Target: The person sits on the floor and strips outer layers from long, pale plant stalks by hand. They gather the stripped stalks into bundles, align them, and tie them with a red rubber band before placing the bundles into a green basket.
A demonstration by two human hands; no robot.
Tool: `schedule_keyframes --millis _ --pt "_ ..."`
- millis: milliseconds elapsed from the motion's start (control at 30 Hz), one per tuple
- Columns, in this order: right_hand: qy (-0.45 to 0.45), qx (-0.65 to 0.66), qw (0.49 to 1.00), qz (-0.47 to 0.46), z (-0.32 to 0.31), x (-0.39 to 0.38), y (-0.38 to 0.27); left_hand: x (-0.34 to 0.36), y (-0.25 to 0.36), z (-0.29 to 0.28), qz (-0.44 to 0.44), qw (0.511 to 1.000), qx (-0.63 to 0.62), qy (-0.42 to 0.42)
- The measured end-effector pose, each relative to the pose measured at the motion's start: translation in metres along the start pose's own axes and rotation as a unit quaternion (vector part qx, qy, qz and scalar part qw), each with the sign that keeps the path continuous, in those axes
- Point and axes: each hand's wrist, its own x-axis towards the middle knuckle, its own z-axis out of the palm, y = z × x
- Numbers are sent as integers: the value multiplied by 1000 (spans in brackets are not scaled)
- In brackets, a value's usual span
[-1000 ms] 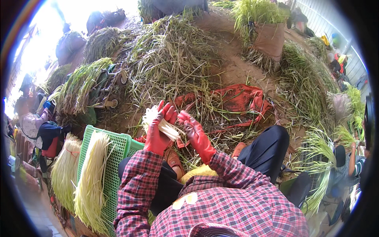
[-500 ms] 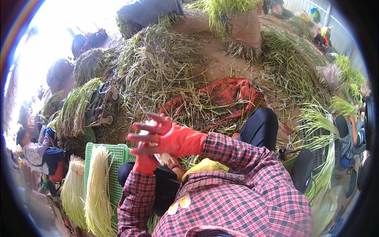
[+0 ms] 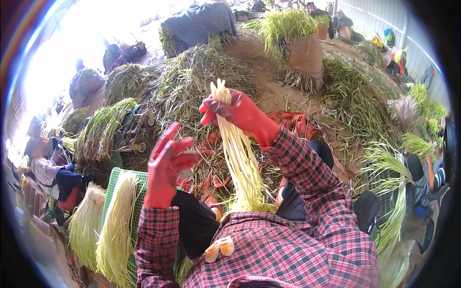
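My right hand (image 3: 245,115), in a red rubber glove, grips a bunch of long pale garlic scapes (image 3: 237,153) near its upper end. The cut-looking tips stick up above the fist, and the rest hangs down toward my lap. My left hand (image 3: 168,168), in a matching glove, is raised to the left of the bunch. Its fingers are spread, with nothing in them. Left of my knee, a thick bundle of scapes (image 3: 117,225) leans on a green plastic crate (image 3: 113,185). Beside it stands a second bundle (image 3: 86,225), tied near the top.
Heaps of leafy stalks (image 3: 204,69) cover the ground ahead. A red cloth (image 3: 293,122) lies among the litter. Farther back stands a brown-wrapped bale of greens (image 3: 307,55). Other people sit at the left (image 3: 48,173) and the right (image 3: 432,173), near more green stalks (image 3: 391,177).
My hands were together at the left; now they are apart. The right has moved up and right, and the bunch hangs in full view from it. The left has opened beside it.
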Motion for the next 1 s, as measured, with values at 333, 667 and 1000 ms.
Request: schedule_keyframes --millis 333,667,1000 --pt "-83 42 992 91 50 -10 -3 46 63 28 283 885 364 -60" --pt "-28 -271 928 -254 32 14 -1 71 -42 17 -13 990 85 -111" --pt "-109 -458 838 -274 21 25 -25 80 -90 1 13 996 41 -78"
